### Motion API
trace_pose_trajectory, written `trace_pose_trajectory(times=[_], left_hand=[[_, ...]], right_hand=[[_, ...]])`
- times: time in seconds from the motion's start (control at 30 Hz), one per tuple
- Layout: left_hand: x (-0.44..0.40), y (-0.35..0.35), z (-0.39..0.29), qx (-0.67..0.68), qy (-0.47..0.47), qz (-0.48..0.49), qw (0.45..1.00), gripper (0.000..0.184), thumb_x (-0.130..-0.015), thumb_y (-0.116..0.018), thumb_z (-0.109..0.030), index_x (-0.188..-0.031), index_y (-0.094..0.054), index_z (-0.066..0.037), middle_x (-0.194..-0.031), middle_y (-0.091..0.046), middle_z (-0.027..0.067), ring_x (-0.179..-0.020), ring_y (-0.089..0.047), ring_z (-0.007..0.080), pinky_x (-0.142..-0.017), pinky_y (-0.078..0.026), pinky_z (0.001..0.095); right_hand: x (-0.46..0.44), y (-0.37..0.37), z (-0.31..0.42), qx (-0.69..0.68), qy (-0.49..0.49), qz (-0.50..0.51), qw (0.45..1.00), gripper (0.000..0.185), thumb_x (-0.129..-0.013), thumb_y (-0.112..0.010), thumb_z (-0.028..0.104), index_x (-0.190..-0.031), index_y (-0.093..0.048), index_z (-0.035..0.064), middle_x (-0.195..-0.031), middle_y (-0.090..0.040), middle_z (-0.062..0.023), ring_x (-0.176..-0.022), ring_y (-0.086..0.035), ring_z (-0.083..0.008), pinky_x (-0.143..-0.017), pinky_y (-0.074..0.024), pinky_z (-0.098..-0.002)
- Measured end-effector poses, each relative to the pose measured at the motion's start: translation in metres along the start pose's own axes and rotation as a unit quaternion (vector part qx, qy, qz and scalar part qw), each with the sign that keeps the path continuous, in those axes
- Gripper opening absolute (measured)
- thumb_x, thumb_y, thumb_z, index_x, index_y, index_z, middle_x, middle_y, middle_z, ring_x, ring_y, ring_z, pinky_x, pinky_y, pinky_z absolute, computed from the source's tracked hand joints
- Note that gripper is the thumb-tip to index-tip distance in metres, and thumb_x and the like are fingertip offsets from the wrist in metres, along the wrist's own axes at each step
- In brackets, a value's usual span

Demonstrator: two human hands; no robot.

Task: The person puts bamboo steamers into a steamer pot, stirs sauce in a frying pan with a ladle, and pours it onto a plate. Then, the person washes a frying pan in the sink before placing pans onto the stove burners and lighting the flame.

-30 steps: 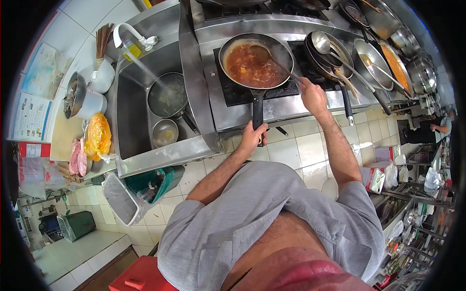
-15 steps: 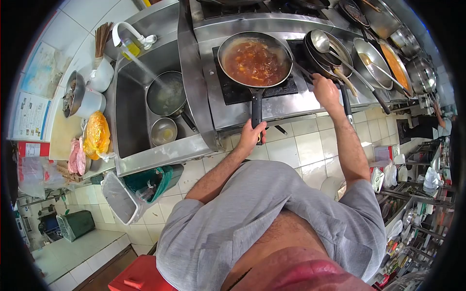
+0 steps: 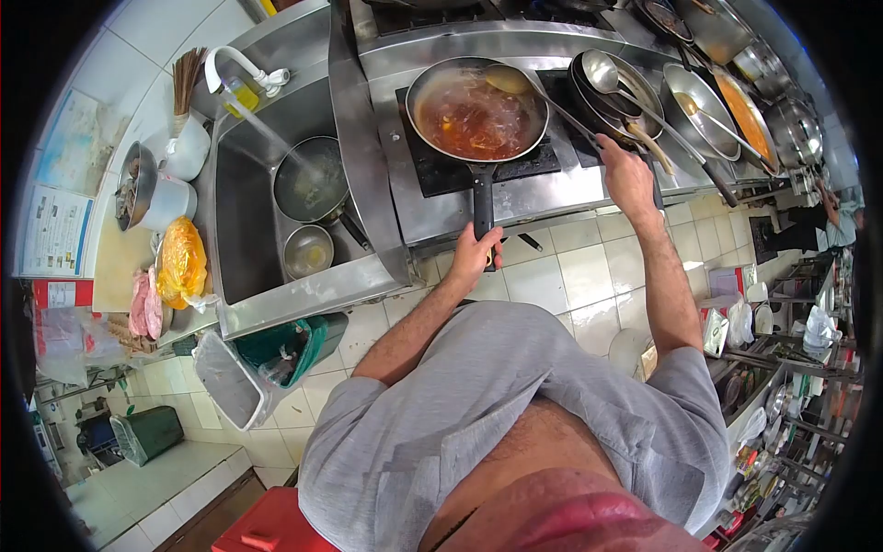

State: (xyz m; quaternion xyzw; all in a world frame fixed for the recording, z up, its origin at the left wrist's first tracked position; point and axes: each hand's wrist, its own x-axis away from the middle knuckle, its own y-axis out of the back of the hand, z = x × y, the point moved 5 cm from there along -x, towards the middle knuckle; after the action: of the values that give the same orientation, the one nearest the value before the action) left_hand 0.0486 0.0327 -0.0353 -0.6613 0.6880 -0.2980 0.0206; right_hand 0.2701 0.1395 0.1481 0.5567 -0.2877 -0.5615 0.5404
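Observation:
A frying pan (image 3: 478, 115) with steaming red-orange sauce sits over the front burner. My left hand (image 3: 473, 252) is wrapped round its black handle, below the pan. My right hand (image 3: 628, 177) grips the long handle of a ladle (image 3: 507, 79), whose bowl is over the sauce at the pan's upper right edge. Just right of the pan, a stack of dark pans (image 3: 589, 101) carries another ladle (image 3: 601, 72) and a wooden-handled tool.
Water runs from a white faucet (image 3: 241, 55) into a pan (image 3: 312, 179) in the sink, beside a small bowl (image 3: 308, 252). Metal bowls (image 3: 685, 101) stand right of the stove. A yellow bag (image 3: 181, 262) lies left of the sink. Another person (image 3: 832, 230) is at far right.
The ladle bowl, in the sauce a second ago, is now at the pan's upper right edge. My right hand has shifted right. The view has moved slightly.

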Motion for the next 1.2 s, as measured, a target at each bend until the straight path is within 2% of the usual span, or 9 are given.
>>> trace_pose_trajectory(times=[0.33, 0.43, 0.57, 0.67, 0.73, 0.83, 0.97, 1.1, 1.2], left_hand=[[0.002, -0.001, -0.004, 0.004, -0.005, 0.006, 1.000, 0.023, -0.086, -0.062, -0.021, -0.091, -0.045, -0.007, -0.066, -0.053, 0.0030, -0.045, -0.051, 0.0122, -0.040, -0.041, 0.0279], [0.002, 0.000, -0.004, -0.010, 0.006, -0.002, 1.000, 0.023, -0.086, -0.062, -0.022, -0.092, -0.045, -0.007, -0.067, -0.053, 0.0027, -0.045, -0.051, 0.0118, -0.040, -0.042, 0.0272], [0.003, 0.000, -0.005, -0.012, 0.008, -0.007, 1.000, 0.023, -0.086, -0.062, -0.022, -0.091, -0.045, -0.007, -0.066, -0.053, 0.0024, -0.046, -0.051, 0.0113, -0.040, -0.042, 0.0266], [0.001, -0.001, -0.004, -0.006, -0.013, 0.011, 1.000, 0.023, -0.086, -0.062, -0.022, -0.091, -0.045, -0.007, -0.065, -0.053, 0.0022, -0.046, -0.052, 0.0110, -0.040, -0.042, 0.0264], [0.004, -0.002, -0.007, -0.022, -0.002, -0.009, 1.000, 0.022, -0.086, -0.061, -0.021, -0.091, -0.045, -0.007, -0.064, -0.052, 0.0024, -0.045, -0.052, 0.0114, -0.040, -0.041, 0.0264], [0.004, -0.005, -0.008, -0.003, 0.005, 0.000, 1.000, 0.021, -0.086, -0.061, -0.020, -0.090, -0.044, -0.007, -0.064, -0.052, 0.0027, -0.045, -0.052, 0.0119, -0.040, -0.041, 0.0269], [-0.001, -0.005, -0.003, -0.012, -0.004, 0.000, 1.000, 0.021, -0.086, -0.061, -0.018, -0.090, -0.043, -0.007, -0.064, -0.052, 0.0030, -0.044, -0.052, 0.0125, -0.039, -0.041, 0.0274], [-0.003, -0.006, -0.001, -0.001, -0.006, 0.007, 1.000, 0.022, -0.086, -0.061, -0.017, -0.091, -0.043, -0.007, -0.064, -0.052, 0.0032, -0.045, -0.052, 0.0130, -0.039, -0.041, 0.0277], [0.001, -0.006, -0.005, 0.000, 0.006, -0.002, 1.000, 0.022, -0.085, -0.061, -0.018, -0.092, -0.043, -0.007, -0.065, -0.052, 0.0035, -0.045, -0.052, 0.0133, -0.040, -0.041, 0.0280]], right_hand=[[-0.028, -0.040, -0.015, 0.095, -0.026, 0.014, 0.995, 0.035, -0.079, -0.051, 0.006, -0.113, -0.053, 0.0136, -0.083, -0.065, -0.0127, -0.075, -0.063, -0.0361, -0.063, -0.0488, -0.0495], [-0.047, -0.066, -0.022, 0.089, -0.058, 0.124, 0.987, 0.034, -0.081, -0.051, 0.009, -0.115, -0.054, 0.0115, -0.090, -0.065, -0.0162, -0.083, -0.062, -0.0377, -0.072, -0.0495, -0.0484], [-0.062, -0.089, -0.022, -0.144, -0.074, 0.132, 0.978, 0.035, -0.086, -0.050, 0.015, -0.119, -0.056, 0.0061, -0.104, -0.062, -0.0217, -0.101, -0.057, -0.0377, -0.089, -0.0453, -0.0420], [-0.060, -0.089, -0.002, -0.173, -0.116, 0.207, 0.956, 0.034, -0.085, -0.050, 0.012, -0.118, -0.056, 0.0054, -0.087, -0.066, -0.0177, -0.083, -0.065, -0.0313, -0.074, -0.0509, -0.0385], [-0.049, -0.088, 0.008, -0.241, -0.168, 0.273, 0.916, 0.033, -0.085, -0.051, 0.011, -0.116, -0.058, 0.0039, -0.064, -0.059, -0.0094, -0.052, -0.056, -0.0186, -0.048, -0.0458, -0.0325], [-0.034, -0.089, 0.018, -0.366, -0.221, 0.326, 0.844, 0.030, -0.085, -0.052, 0.011, -0.113, -0.060, 0.0020, -0.053, -0.046, -0.0012, -0.039, -0.037, -0.0083, -0.034, -0.0294, -0.0261], [-0.008, -0.094, 0.027, -0.521, -0.292, 0.422, 0.683, 0.023, -0.090, -0.049, 0.012, -0.109, -0.053, 0.0015, -0.057, -0.043, 0.0007, -0.037, -0.028, -0.0056, -0.032, -0.0214, -0.0241], [0.010, -0.093, 0.029, -0.597, -0.297, 0.433, 0.607, 0.015, -0.090, -0.051, 0.012, -0.102, -0.051, 0.0039, -0.059, -0.045, 0.0003, -0.038, -0.029, -0.0051, -0.034, -0.0225, -0.0228], [0.015, -0.094, 0.021, -0.567, -0.270, 0.376, 0.681, 0.012, -0.089, -0.051, 0.011, -0.098, -0.053, 0.0036, -0.062, -0.050, -0.0038, -0.039, -0.038, -0.0106, -0.036, -0.0284, -0.0247]])
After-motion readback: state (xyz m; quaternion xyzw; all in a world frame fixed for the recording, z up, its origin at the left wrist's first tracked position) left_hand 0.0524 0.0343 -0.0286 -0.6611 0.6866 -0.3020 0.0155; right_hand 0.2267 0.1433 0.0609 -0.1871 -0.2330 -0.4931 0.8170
